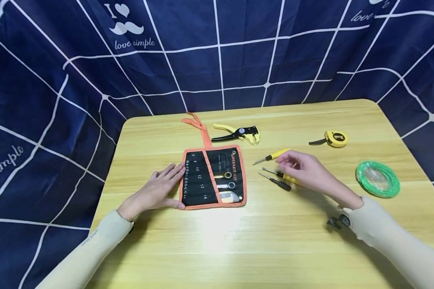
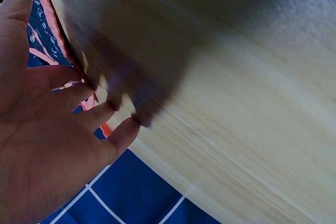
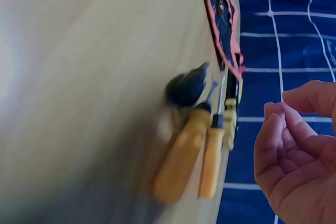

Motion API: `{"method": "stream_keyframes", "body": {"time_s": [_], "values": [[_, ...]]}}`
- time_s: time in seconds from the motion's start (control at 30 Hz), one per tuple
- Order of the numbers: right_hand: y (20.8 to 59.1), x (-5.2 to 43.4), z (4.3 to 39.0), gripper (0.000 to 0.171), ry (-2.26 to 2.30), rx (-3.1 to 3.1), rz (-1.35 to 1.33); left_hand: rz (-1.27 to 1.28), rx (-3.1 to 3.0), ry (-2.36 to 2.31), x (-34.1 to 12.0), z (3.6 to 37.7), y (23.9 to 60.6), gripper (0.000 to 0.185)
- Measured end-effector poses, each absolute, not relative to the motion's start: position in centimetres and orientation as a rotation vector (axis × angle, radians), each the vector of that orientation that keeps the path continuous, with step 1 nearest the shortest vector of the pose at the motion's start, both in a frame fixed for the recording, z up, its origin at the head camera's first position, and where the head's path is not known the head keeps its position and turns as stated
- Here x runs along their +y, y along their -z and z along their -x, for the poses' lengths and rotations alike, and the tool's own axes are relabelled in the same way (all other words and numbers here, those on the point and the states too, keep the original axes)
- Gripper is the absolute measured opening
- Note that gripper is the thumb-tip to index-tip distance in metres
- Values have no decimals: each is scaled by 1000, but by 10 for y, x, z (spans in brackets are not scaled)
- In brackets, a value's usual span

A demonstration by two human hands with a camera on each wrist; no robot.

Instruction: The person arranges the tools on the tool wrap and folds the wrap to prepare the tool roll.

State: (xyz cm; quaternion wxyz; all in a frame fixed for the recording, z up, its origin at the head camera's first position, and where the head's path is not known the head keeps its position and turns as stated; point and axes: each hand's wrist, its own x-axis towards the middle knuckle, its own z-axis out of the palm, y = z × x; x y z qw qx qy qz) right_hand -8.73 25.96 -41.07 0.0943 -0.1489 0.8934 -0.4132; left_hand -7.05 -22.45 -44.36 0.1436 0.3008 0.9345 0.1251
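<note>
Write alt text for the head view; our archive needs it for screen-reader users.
A person's left hand rests flat against the left edge of an open black-and-orange wrench pouch on a wooden table, while the right hand hovers over three screwdrivers. Wire strippers, a tape measure and a green wire coil lie nearby.

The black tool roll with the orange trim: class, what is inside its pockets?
The tool roll holds three wrench heads poking from its right-hand pockets. Their handles are hidden in the fabric. Left hand rests at its edge.

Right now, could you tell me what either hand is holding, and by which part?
Nothing is held. The left hand rests flat against the tool roll; the right hand hovers empty over the screwdrivers.
</note>
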Motion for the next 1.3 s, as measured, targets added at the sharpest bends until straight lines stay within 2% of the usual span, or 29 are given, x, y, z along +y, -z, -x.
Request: {"method": "stream_keyframes", "body": {"time_s": [0.33, 0.63, 0.9, 1.3], "values": [[426, 311, 64, 24, 1119, 2725, 314, -861, 2685, -362, -225, 71, 446, 121], [441, 327, 57, 31, 1015, 2643, 327, -857, 2693, -389, -226, 70, 446, 121], [448, 330, 57, 21, 975, 2641, 271, -870, 2691, -382, -225, 71, 448, 121], [443, 340, 58, 37, 1395, 2502, 26, -889, 2708, -386, -226, 71, 451, 120]]}}
